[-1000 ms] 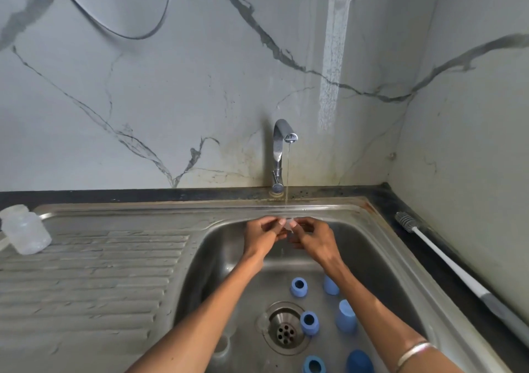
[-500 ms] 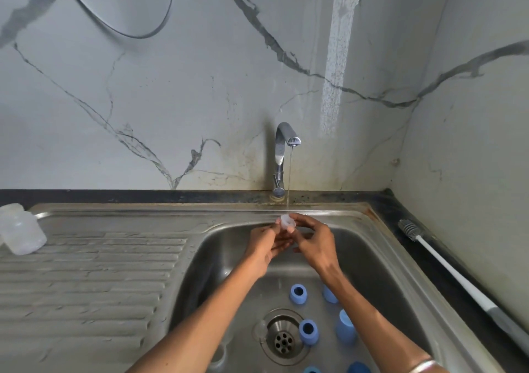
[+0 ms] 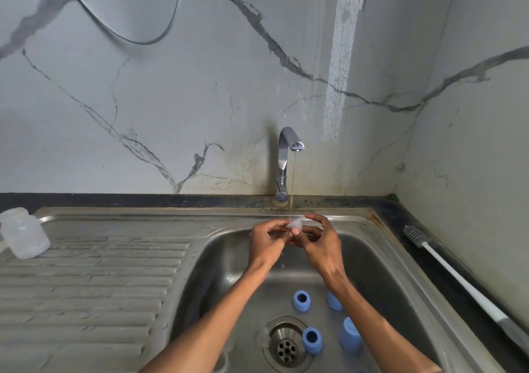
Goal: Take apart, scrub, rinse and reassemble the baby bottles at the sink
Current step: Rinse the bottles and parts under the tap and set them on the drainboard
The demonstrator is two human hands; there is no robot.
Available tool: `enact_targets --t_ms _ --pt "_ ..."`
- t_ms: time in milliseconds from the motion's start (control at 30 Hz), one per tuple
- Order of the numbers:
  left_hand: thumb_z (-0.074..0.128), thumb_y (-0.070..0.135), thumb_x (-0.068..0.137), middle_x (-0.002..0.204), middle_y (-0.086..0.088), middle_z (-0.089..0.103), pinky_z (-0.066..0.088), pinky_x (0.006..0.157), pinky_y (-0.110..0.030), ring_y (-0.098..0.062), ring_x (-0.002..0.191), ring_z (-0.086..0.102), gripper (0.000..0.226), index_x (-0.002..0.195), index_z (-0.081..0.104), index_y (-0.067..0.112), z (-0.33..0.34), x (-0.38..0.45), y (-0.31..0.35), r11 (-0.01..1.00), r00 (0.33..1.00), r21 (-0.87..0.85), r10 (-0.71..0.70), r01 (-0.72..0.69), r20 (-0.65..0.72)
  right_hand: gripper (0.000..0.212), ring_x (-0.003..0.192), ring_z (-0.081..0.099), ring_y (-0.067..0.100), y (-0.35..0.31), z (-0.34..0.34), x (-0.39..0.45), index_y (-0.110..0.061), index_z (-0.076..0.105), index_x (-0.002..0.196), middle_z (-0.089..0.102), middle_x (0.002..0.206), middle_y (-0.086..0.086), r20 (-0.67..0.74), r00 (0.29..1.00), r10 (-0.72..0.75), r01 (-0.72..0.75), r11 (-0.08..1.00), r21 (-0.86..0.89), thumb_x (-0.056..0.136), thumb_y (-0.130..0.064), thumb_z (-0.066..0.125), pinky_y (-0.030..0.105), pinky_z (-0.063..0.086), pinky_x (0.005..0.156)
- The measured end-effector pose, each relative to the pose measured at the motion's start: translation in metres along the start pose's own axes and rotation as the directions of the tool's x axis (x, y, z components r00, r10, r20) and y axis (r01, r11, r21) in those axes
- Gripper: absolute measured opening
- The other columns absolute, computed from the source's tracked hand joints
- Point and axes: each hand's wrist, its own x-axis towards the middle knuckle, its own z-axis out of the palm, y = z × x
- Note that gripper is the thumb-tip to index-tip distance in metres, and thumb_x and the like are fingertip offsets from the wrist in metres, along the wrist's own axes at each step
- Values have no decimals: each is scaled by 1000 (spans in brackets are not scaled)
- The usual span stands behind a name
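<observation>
A thin stream of water runs from the tap (image 3: 289,155) into the steel sink (image 3: 380,261). Under the stream, my left hand (image 3: 267,239) and my right hand (image 3: 320,241) together pinch a small clear silicone teat (image 3: 295,224), fingers curled round it. Blue bottle rings (image 3: 300,301) and blue caps (image 3: 350,334) lie on the sink floor around the drain (image 3: 286,347). A clear bottle body (image 3: 24,233) lies on the draining board at the far left. A clear piece (image 3: 262,338) sits beside the drain.
A white-handled bottle brush (image 3: 446,266) lies on the dark counter to the right of the sink, along the wall. The ribbed draining board (image 3: 100,281) stretches to the left. Marble-patterned walls close in behind and on the right.
Both hands have stayed under the tap, lifting slightly and turning the clear teat between the fingers. The camera has tilted up a little.
</observation>
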Motion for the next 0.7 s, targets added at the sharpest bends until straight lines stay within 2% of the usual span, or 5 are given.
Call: enact_targets --t_ms 200,333,500,600,700 --pt "88 18 74 67 -1 74 57 63 -33 -14 60 68 10 74 77 17 -7 2 1 987 997 145 73 -72 -2 29 79 74 8 -9 -4 -5 -27 68 108 77 86 -3 19 999 -35 35 999 -25 83 -35 78 24 59 73" --pt "84 23 77 69 4 73 57 64 -33 -12 66 69 12 75 78 13 -10 4 -4 952 989 272 148 -142 -1 25 83 73 10 -9 -4 -6 -26 73 112 76 92 -4 99 994 -53 63 992 -105 89 -35 72 26 59 78" --pt "77 15 85 83 3 77 57 71 -29 -6 74 70 7 91 80 15 -10 2 4 991 999 126 51 -49 -8 19 84 73 9 -10 -7 -4 -26 76 108 76 89 -8 82 995 -50 58 993 -106 88 -24 74 31 60 84" --pt "70 15 91 87 -2 78 59 74 -29 -11 80 71 11 94 80 11 -8 -1 8 997 993 42 -75 72 88 24 86 72 8 -10 -5 -6 -29 73 108 75 97 -7 81 994 -72 78 994 -73 86 -21 76 30 61 80" --pt "67 24 95 91 -4 78 60 82 -32 -18 88 74 19 97 79 10 -7 -4 11 984 980 -69 -155 165 126 13 83 72 6 -11 -5 -5 -28 75 96 76 89 -10 46 995 -86 89 993 -79 86 -19 76 29 60 80"
